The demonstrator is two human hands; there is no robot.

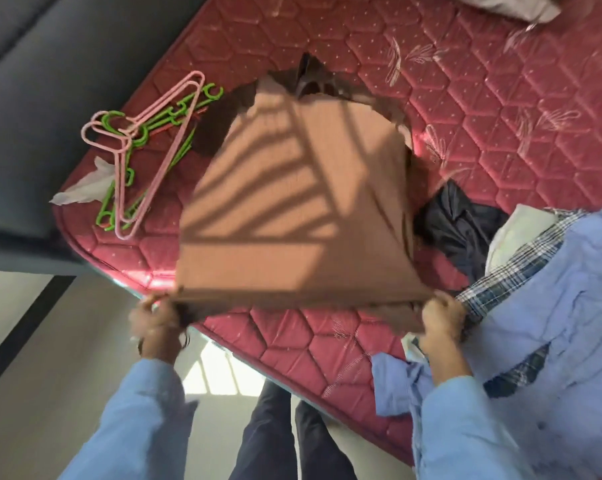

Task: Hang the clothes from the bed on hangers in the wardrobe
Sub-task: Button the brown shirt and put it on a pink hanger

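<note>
I hold a brown garment (292, 209) stretched out over the red quilted mattress (483, 109). My left hand (156, 322) grips its near left corner and my right hand (443, 322) grips its near right corner. The far end of the garment rests on the mattress. A pile of pink and green plastic hangers (143, 147) lies on the mattress corner to the left of it. The image is blurred by motion.
To the right a heap of clothes sits on the bed: a light blue shirt (552, 323), a blue checked shirt (514, 271) and a dark garment (462, 226). A white crumpled cloth (85, 188) lies by the hangers. Pale floor (50, 358) is below me.
</note>
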